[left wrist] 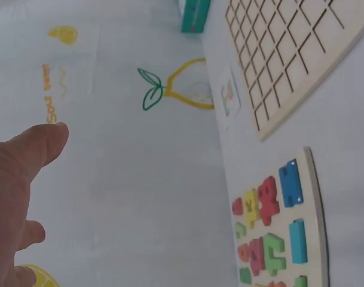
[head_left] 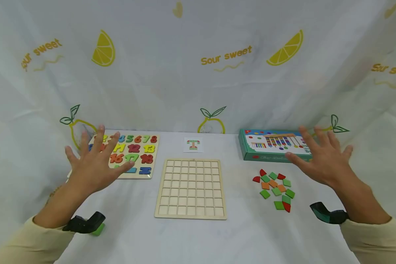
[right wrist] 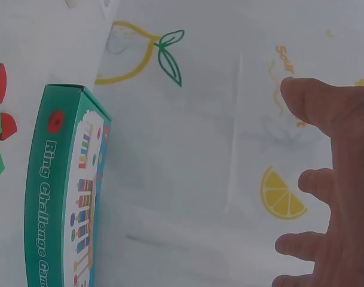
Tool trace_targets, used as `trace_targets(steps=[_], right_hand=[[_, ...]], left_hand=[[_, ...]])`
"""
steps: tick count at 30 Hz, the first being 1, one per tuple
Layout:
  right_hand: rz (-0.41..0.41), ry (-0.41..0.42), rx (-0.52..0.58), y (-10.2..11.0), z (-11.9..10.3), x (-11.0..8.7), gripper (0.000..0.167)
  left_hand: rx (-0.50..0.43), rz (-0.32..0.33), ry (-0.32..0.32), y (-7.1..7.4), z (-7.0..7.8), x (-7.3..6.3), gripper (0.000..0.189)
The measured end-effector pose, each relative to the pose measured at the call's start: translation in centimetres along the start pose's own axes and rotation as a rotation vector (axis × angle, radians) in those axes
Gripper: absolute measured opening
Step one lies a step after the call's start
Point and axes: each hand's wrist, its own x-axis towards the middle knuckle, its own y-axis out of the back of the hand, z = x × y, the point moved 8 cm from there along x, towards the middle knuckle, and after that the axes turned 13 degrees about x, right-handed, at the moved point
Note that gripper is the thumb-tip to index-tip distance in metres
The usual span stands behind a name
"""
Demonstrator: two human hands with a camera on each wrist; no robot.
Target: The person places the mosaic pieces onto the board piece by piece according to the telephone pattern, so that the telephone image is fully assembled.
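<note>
At left centre of the frame lies the number board, with 5, 6, 7, 8, 12, 13, 17 and 18 readable; the left hand hovers partly in front of it, fingers spread wide, holding nothing. At right centre is the green box, lettered "Ring Challenge Gam" before the right wrist view cuts it off; the right hand, equally splayed and bare of any object, overlaps its end. Below the box lie four red tiles, three orange tiles and about eight green tiles. One seven-by-seven grid board sits centrally, one card above it. The tabletop is white; the pale backdrop reads "Sour sweet" three times, twice incompletely.
</note>
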Motion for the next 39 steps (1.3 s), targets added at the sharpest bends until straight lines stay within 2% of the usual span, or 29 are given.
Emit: trace_targets(steps=[9, 17, 20, 26, 28, 31, 39], right_hand=[[0.027, 0.075, 0.048, -0.8, 0.8, 0.2, 0.089], [0.049, 0.132, 0.194, -2.4, 2.2, 0.2, 0.081], [0.057, 0.136, 0.239, -2.7, 2.6, 0.1, 0.079], [0.065, 0.117, 0.294, -3.7, 4.0, 0.0, 0.077], [0.064, 0.108, 0.31, -4.1, 4.3, 0.0, 0.077], [0.056, 0.082, 0.324, -4.7, 4.7, 0.0, 0.077], [0.037, 0.027, 0.368, -6.1, 5.2, 0.1, 0.078]], left_hand=[[-0.064, 0.066, -0.024, -1.6, 1.6, -0.9, 0.094], [-0.12, 0.133, -0.016, -3.4, 3.3, -2.0, 0.091], [-0.156, 0.155, -0.028, -3.9, 4.0, -2.3, 0.088], [-0.266, 0.268, -0.082, -5.1, 5.3, -3.1, 0.08], [-0.302, 0.288, -0.099, -5.7, 5.8, -3.4, 0.077], [-0.346, 0.285, -0.127, -6.7, 6.8, -3.9, 0.072], [-0.437, 0.217, -0.197, -9.8, 9.2, -4.8, 0.06]])
